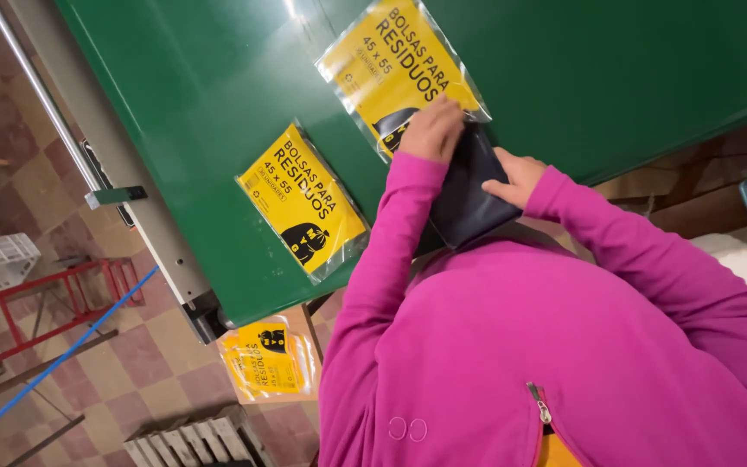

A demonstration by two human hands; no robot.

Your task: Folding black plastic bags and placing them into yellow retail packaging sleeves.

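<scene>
The person wears a bright magenta fleece jacket with long sleeves, a zip pull and an orange layer beneath.
</scene>
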